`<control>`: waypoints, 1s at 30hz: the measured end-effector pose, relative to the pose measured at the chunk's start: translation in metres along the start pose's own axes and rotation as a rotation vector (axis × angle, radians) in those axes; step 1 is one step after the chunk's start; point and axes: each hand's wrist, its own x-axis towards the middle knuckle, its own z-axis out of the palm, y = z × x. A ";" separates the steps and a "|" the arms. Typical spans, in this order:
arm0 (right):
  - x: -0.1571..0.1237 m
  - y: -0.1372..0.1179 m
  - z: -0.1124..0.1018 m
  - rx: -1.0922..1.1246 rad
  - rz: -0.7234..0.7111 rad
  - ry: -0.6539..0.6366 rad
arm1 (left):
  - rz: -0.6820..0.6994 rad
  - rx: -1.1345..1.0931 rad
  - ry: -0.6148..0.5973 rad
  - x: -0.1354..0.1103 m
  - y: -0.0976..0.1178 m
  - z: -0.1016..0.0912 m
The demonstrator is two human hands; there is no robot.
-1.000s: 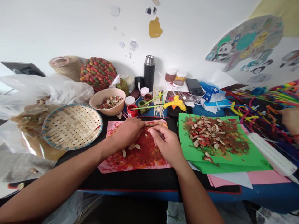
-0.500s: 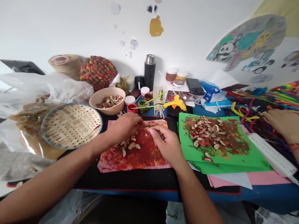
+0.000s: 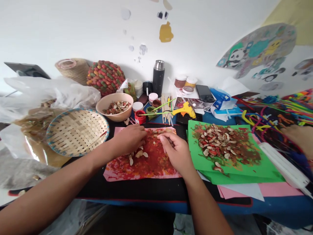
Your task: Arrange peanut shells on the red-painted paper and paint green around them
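Observation:
My left hand (image 3: 130, 138) hangs over the left part of a paint-stained pink sheet (image 3: 146, 169), palm down. Its fingers are curled inward, and whatever they hold is hidden. Several pale peanut shells (image 3: 139, 154) lie just below it on the red paint. Over the right part of the sheet, my right hand (image 3: 178, 150) is closed, with thumb and index finger pinched together. A small pale bit shows at those fingertips, too small to name. Unshelled peanuts (image 3: 160, 131) lie at the sheet's far edge, beyond my right fingers.
Painted shells (image 3: 216, 140) lie on green paper (image 3: 244, 174) at right. A woven basket (image 3: 73, 130) and a bowl (image 3: 99, 107) of shells stand left. Behind are paint jars (image 3: 140, 117), a yellow glue gun (image 3: 186, 109) and a flask (image 3: 158, 78). Another person's hand (image 3: 297, 135) is far right.
My left hand has moved slightly down toward the loose shells and now covers some of them. My right hand keeps its pinch nearly in place. The other person's hand has shifted right.

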 end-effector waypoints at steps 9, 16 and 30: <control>0.000 -0.007 0.000 -0.007 -0.030 -0.002 | -0.074 -0.047 -0.004 0.005 -0.003 0.000; 0.000 0.000 0.001 -0.029 -0.034 -0.015 | -0.117 -0.197 0.114 0.026 -0.003 0.005; 0.000 -0.003 0.002 -0.087 -0.053 -0.031 | -0.085 -0.148 0.102 0.005 -0.024 0.002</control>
